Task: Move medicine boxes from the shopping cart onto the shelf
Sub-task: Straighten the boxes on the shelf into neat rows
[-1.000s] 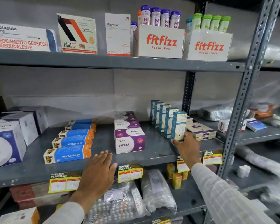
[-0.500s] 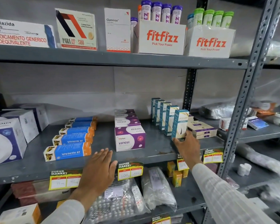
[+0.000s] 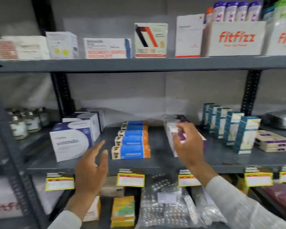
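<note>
The grey middle shelf [image 3: 155,168] carries rows of medicine boxes: blue-and-orange boxes [image 3: 132,152] in the centre, purple-and-white boxes [image 3: 169,129] beside them, and upright teal-and-white boxes [image 3: 244,138] on the right. My right hand [image 3: 187,146] hovers in front of the purple-and-white row with fingers loosely curled and apart; I see nothing held in it. Whether it touches that row is unclear. My left hand [image 3: 91,171] is raised before the shelf's front edge, fingers spread and empty. The shopping cart is out of view. The frame is blurred.
Large white-and-blue boxes [image 3: 69,142] and small bottles [image 3: 23,123] stand at the left. Flat cream boxes [image 3: 271,141] lie at the right. The upper shelf holds a fitfizz carton [image 3: 234,38]. Below are blister packs [image 3: 163,204] and a yellow-green box [image 3: 122,210]. A steel post [image 3: 10,146] rises on the left.
The view has swung left. My right hand left the front teal box and moved left, before the purple row. My left hand lifted off the shelf edge.
</note>
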The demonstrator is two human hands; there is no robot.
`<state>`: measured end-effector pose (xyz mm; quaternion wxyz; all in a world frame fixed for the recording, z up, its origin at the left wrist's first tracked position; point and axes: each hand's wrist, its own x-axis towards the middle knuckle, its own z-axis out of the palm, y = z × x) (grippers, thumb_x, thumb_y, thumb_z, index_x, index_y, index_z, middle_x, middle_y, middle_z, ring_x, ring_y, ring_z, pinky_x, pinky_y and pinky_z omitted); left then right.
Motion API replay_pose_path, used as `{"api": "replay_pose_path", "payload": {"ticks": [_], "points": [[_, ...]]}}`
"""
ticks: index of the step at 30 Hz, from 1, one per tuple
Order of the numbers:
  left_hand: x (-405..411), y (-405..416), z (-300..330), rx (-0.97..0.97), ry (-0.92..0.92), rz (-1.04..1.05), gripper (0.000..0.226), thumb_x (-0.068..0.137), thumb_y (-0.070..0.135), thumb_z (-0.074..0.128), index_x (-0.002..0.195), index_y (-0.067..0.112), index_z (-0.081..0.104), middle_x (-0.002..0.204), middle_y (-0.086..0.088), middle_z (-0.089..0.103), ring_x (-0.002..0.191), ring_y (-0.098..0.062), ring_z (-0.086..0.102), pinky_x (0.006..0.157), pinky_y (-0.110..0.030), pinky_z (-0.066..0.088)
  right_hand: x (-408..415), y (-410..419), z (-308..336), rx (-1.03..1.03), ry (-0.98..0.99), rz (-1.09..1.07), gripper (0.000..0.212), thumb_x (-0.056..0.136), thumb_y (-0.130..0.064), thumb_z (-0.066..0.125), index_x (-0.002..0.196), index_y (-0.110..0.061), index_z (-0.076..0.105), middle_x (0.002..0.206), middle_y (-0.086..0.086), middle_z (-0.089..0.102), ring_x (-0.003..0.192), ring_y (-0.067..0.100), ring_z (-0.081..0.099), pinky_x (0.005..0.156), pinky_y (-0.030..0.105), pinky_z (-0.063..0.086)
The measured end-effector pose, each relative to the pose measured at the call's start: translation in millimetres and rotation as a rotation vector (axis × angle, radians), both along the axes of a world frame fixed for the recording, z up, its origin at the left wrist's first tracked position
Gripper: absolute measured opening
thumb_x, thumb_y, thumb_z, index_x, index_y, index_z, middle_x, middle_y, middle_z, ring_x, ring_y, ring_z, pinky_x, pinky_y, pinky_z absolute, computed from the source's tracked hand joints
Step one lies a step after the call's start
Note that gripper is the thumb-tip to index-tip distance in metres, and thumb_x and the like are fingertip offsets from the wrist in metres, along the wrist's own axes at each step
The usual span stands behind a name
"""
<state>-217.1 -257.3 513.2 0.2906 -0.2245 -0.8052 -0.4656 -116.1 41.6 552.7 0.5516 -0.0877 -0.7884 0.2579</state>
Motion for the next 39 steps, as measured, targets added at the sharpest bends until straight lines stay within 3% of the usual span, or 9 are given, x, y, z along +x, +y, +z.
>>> {"api": "replay_pose_path", "payload": {"ticks": [5,8,10,13,15,18,24,33,39], "points": [[-67,-88,9,0.106,-0.152,0.163,0.064,0.095,0.045,0.048,0.149,0.010,0.045,0.152,-0.018,0.050,0.141,-0.037,0.045,0.117,-0.051,0.036,-84,-139,4,-0.132,-0.328,0.439,0.030,0.089,-0.023,0.065,0.119,-0.024,0.068,0.112,-0.005,0.072,0.098,0.008,0.067,0.085,0.007,0.046],[-97,-115,14,0.219,-0.358,0.090,0.069,0.103,0.051,0.046,0.162,0.024,0.021,0.167,-0.004,0.031,0.153,-0.023,0.029,0.123,-0.047,0.025,-128,-202,-6,-0.305,-0.522,0.625,0.059,0.093,-0.027,0.067,0.148,-0.029,0.046,0.144,-0.003,0.059,0.119,0.010,0.062,0.096,0.026,0.054],[-108,-120,20,0.390,-0.532,-0.047,0.058,0.103,0.060,0.039,0.154,0.035,0.038,0.154,0.007,0.047,0.136,-0.012,0.047,0.112,-0.041,0.037,-150,-228,-12,-0.368,-0.562,0.662,0.069,0.092,-0.028,0.068,0.150,-0.042,0.033,0.134,-0.019,0.057,0.110,-0.003,0.056,0.086,0.018,0.053],[-122,-122,22,0.561,-0.643,-0.254,0.052,0.102,0.066,0.030,0.110,0.037,0.073,0.111,0.012,0.078,0.105,-0.006,0.068,0.104,-0.041,0.048,-173,-248,-19,-0.464,-0.596,0.687,0.071,0.088,-0.020,0.071,0.142,-0.052,0.036,0.115,-0.030,0.058,0.108,-0.003,0.061,0.072,0.005,0.046],[-128,-125,21,0.539,-0.628,-0.302,0.058,0.099,0.070,0.025,0.107,0.041,0.074,0.103,0.014,0.081,0.105,-0.008,0.071,0.104,-0.042,0.048,-183,-259,-24,-0.503,-0.582,0.692,0.067,0.087,-0.017,0.071,0.123,-0.066,0.043,0.118,-0.028,0.065,0.113,-0.002,0.064,0.079,0.012,0.050],[-137,-132,23,0.522,-0.621,-0.368,0.068,0.098,0.072,0.019,0.123,0.036,0.070,0.119,0.005,0.079,0.113,-0.013,0.072,0.105,-0.042,0.048,-190,-273,-31,-0.562,-0.542,0.727,0.070,0.087,-0.019,0.068,0.106,-0.080,0.040,0.104,-0.040,0.062,0.096,-0.022,0.059,0.062,0.002,0.049],[-161,-145,24,0.548,-0.634,-0.423,0.063,0.101,0.067,0.013,0.115,0.037,0.067,0.100,0.018,0.081,0.095,0.004,0.074,0.086,-0.030,0.049,-198,-285,-35,-0.665,-0.505,0.725,0.057,0.097,-0.025,0.058,0.146,-0.046,0.039,0.129,-0.021,0.063,0.113,-0.006,0.056,0.066,0.003,0.048],[-163,-150,14,0.498,-0.627,-0.443,0.064,0.098,0.073,0.015,0.117,0.044,0.069,0.113,0.017,0.079,0.106,0.000,0.072,0.095,-0.032,0.048,-200,-291,-45,-0.632,-0.465,0.725,0.064,0.097,-0.032,0.057,0.153,-0.046,0.030,0.117,-0.034,0.055,0.109,-0.006,0.056,0.063,-0.001,0.047],[-155,-146,23,0.511,-0.600,-0.334,0.058,0.101,0.068,0.017,0.107,0.047,0.070,0.104,0.017,0.080,0.106,-0.007,0.069,0.087,-0.029,0.050,-185,-282,-32,-0.572,-0.488,0.735,0.066,0.095,-0.039,0.057,0.146,-0.062,0.021,0.113,-0.041,0.050,0.108,-0.010,0.056,0.065,0.001,0.050]]}}
